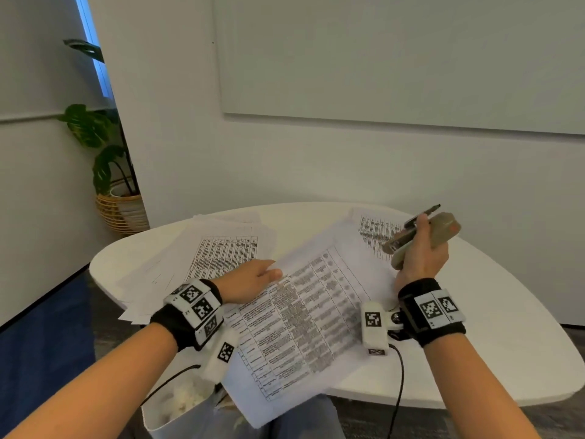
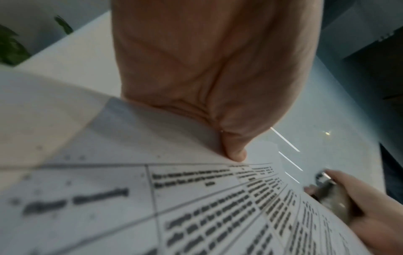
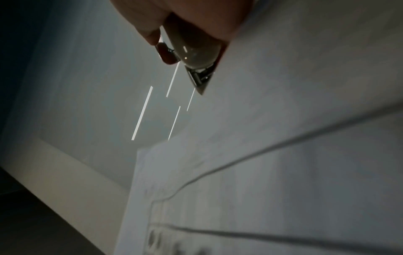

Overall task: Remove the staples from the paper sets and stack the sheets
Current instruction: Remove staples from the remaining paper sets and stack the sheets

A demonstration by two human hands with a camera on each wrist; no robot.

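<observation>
Her left hand (image 1: 250, 280) pinches the printed white paper set (image 1: 300, 315) by its edge, lifting it off the white rounded counter (image 1: 506, 327), while her right hand (image 1: 421, 258) grips a beige stapler-like tool (image 1: 424, 236) clear, presumably ready for the staple.

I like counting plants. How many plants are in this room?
1. The potted plant stands on the floor in a woven basket, in the far left corner beyond the white table. More may be hidden outside the pictures.
</observation>
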